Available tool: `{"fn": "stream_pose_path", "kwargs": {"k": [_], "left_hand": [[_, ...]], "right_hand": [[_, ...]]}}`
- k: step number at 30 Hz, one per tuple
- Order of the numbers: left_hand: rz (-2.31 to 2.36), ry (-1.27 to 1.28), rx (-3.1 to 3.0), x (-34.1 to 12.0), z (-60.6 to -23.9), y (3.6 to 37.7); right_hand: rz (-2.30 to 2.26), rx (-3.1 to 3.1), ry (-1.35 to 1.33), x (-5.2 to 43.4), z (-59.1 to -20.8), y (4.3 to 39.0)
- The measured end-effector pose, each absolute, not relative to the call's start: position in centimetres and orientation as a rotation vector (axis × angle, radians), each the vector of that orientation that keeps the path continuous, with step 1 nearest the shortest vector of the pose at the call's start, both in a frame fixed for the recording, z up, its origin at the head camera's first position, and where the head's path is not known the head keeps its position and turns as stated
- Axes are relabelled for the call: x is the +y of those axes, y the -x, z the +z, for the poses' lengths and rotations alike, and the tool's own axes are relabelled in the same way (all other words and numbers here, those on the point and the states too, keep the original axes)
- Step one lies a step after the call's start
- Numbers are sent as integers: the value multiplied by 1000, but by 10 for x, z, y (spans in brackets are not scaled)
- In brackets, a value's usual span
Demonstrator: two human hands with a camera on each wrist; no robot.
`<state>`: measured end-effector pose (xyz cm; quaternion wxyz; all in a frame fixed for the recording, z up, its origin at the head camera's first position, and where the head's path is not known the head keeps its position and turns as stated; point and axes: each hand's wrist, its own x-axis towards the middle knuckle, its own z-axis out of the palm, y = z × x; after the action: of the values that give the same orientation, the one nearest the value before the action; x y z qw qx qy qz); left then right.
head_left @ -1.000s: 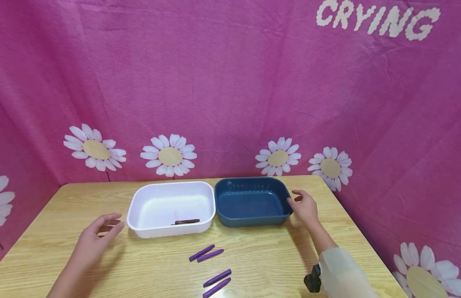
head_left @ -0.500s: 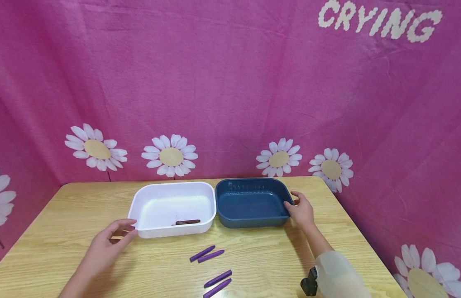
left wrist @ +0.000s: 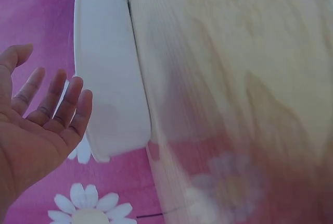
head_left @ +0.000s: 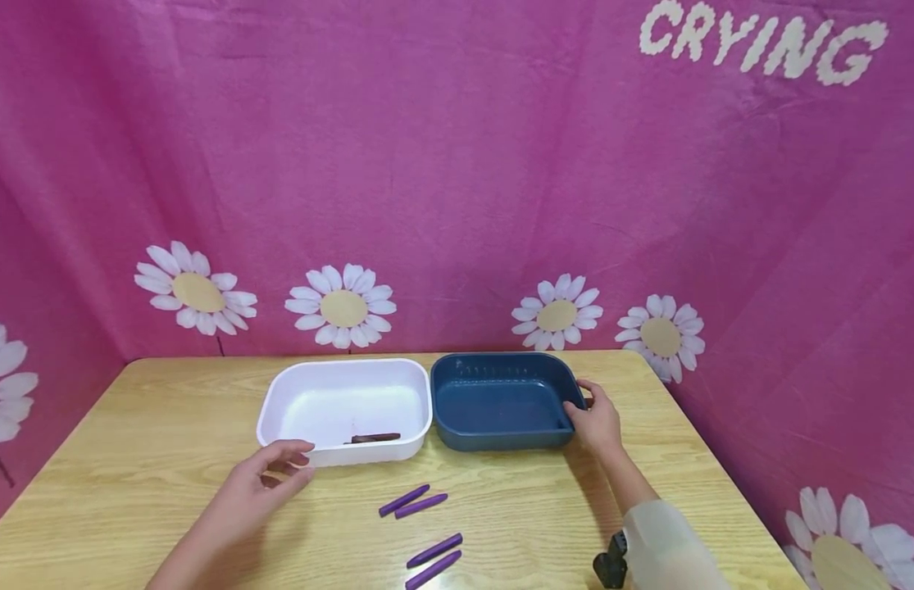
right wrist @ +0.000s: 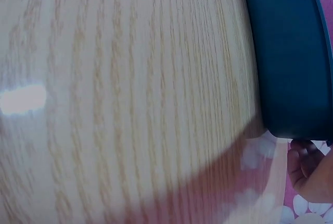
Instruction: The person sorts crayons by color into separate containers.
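Pink daisy-printed cloth hangs behind a wooden table [head_left: 132,459] where two hands work beside a pair of tubs.

On the table the white tub [head_left: 346,407] stands side by side with the blue tub [head_left: 501,400], their near walls touching or nearly so. A dark brown crayon [head_left: 375,437] lies inside the white tub against its front wall. The left hand [head_left: 261,487] hovers just in front of the white tub's front left corner, fingers loosely spread and holding nothing; the left wrist view shows the open palm beside the tub's wall. The right hand [head_left: 595,419] has its fingers curled over the blue tub's right rim, gripping it. In front of the white tub four purple crayons [head_left: 412,501] lie on the wood in two pairs, apart from both hands.
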<state>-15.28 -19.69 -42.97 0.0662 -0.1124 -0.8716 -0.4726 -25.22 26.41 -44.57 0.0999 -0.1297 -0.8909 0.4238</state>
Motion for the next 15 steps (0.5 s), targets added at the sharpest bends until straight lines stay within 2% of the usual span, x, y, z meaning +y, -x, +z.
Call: {"fn": "stream_pose_path", "kwargs": {"k": [15], "left_hand": [[-1454,501,-2728,-170,-434,163]], "right_hand": [[1228,-2647,395,265,-449,256]]}}
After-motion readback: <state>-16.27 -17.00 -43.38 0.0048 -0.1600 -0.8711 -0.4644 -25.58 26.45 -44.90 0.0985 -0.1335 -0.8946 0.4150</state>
